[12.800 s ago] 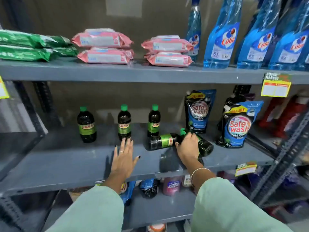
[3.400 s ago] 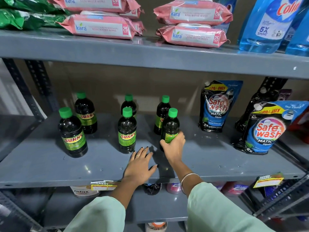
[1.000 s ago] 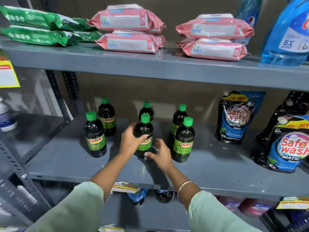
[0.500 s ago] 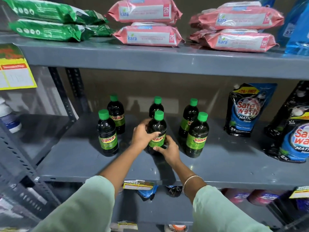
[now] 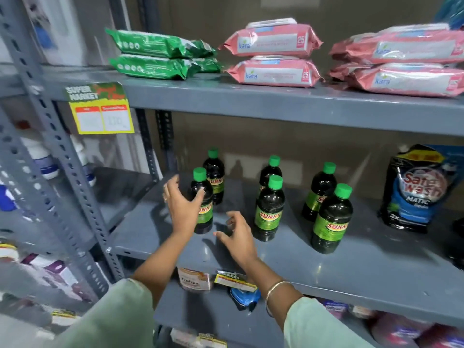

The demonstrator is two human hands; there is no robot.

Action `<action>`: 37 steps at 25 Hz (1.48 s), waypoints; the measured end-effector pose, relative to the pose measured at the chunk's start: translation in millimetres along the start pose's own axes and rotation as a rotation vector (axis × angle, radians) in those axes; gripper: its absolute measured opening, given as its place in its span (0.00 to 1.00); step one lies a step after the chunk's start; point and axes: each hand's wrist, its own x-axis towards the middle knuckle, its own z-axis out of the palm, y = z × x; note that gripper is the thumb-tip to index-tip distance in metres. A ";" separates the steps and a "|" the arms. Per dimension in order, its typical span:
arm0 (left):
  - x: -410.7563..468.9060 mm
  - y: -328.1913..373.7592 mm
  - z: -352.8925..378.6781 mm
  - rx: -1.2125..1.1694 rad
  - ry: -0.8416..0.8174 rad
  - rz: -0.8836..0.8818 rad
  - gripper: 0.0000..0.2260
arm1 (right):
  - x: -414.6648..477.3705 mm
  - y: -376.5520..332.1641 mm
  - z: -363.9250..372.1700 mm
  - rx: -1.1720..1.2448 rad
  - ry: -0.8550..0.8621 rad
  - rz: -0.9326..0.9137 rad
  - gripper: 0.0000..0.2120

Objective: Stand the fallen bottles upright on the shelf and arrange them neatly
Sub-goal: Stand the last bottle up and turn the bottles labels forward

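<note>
The full, smooth front left bottle (image 5: 202,204) is best held mid-body, where the left hand (image 5: 181,205) is curled loosely, while the right hand (image 5: 238,238) is kept open.

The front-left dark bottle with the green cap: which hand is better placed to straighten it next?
The left hand, probably. It is already wrapped around the front-left dark bottle with the green cap, while the right hand hovers open above the grey metal shelf, between two bottles and touching neither.
</note>
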 end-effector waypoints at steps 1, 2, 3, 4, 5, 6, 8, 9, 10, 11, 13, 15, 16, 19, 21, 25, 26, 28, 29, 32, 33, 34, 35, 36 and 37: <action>16.5 -4.0 -8.1 -0.009 -0.127 -0.049 0.26 | 7.6 -4.5 6.3 0.016 -0.040 0.032 0.29; 30.9 -7.2 -15.0 -0.007 -0.272 -0.082 0.25 | 14.7 -9.3 13.1 0.040 -0.074 0.063 0.33; 42.7 -10.2 -19.6 -0.010 -0.405 -0.092 0.23 | 21.2 -13.5 20.8 0.073 -0.102 0.091 0.35; 50.4 -11.2 -21.6 -0.029 -0.506 -0.089 0.22 | 26.7 -15.5 27.7 0.108 -0.125 0.111 0.36; 54.9 -11.1 -21.4 -0.055 -0.574 -0.072 0.20 | 31.4 -16.8 33.6 0.135 -0.136 0.125 0.35; 60.2 -12.5 -21.8 -0.065 -0.617 -0.046 0.19 | 35.8 -19.4 41.8 0.148 -0.117 0.143 0.34; 67.8 -17.4 -20.8 -0.075 -0.655 -0.007 0.17 | 41.2 -24.8 53.7 0.152 -0.023 0.198 0.32; 71.4 -20.2 -20.3 -0.087 -0.670 -0.003 0.17 | 42.0 -27.2 58.3 0.150 0.031 0.219 0.30; 75.6 -22.9 -19.9 -0.100 -0.689 -0.001 0.18 | 43.2 -29.1 62.6 0.150 0.079 0.232 0.28; 79.4 -25.6 -19.4 -0.117 -0.715 -0.001 0.18 | 43.8 -30.3 66.3 0.150 0.118 0.241 0.27; 84.4 -28.4 -18.9 -0.152 -0.762 -0.006 0.19 | 42.3 -33.5 71.9 0.151 0.166 0.249 0.26; 85.5 -29.7 -21.2 -0.165 -0.782 -0.003 0.19 | 39.4 -36.3 76.3 0.149 0.177 0.251 0.27; 85.3 -29.4 -21.4 -0.166 -0.786 -0.003 0.19 | 38.7 -37.5 76.6 0.144 0.172 0.247 0.27; 84.5 -26.7 -21.5 -0.153 -0.815 0.000 0.19 | 38.6 -38.3 76.2 0.095 0.174 0.251 0.27; 85.3 -24.7 -21.7 -0.170 -0.871 -0.036 0.20 | 38.8 -38.1 75.9 0.045 0.213 0.271 0.27; 88.5 -21.4 -23.5 -0.164 -0.970 -0.111 0.24 | 37.0 -37.7 75.8 0.026 0.238 0.290 0.29; 89.0 -20.9 -23.3 -0.159 -0.973 -0.117 0.24 | 37.5 -37.3 74.0 0.029 0.221 0.288 0.29; 88.4 -19.9 -23.6 -0.139 -0.957 -0.123 0.24 | 39.7 -36.7 68.4 0.052 0.152 0.267 0.31; 87.5 -20.2 -23.8 -0.130 -0.944 -0.128 0.24 | 42.0 -36.5 65.4 0.068 0.113 0.255 0.31; 82.3 -21.6 -23.7 -0.132 -0.912 -0.129 0.22 | 49.1 -35.7 57.0 0.119 0.036 0.247 0.32; 80.0 -21.7 -23.7 -0.136 -0.894 -0.122 0.22 | 50.2 -35.9 54.7 0.117 0.018 0.248 0.32; 77.7 -21.4 -23.9 -0.137 -0.872 -0.114 0.22 | 50.9 -35.9 52.4 0.111 0.003 0.245 0.33; 75.0 -21.1 -25.1 -0.136 -0.850 -0.109 0.21 | 50.8 -35.6 50.6 0.108 -0.008 0.241 0.33; 72.1 -20.6 -26.9 -0.134 -0.836 -0.106 0.21 | 49.7 -35.5 48.9 0.112 -0.016 0.234 0.33; 68.3 -19.7 -29.9 -0.132 -0.830 -0.108 0.21 | 46.0 -36.1 47.5 0.116 -0.026 0.224 0.33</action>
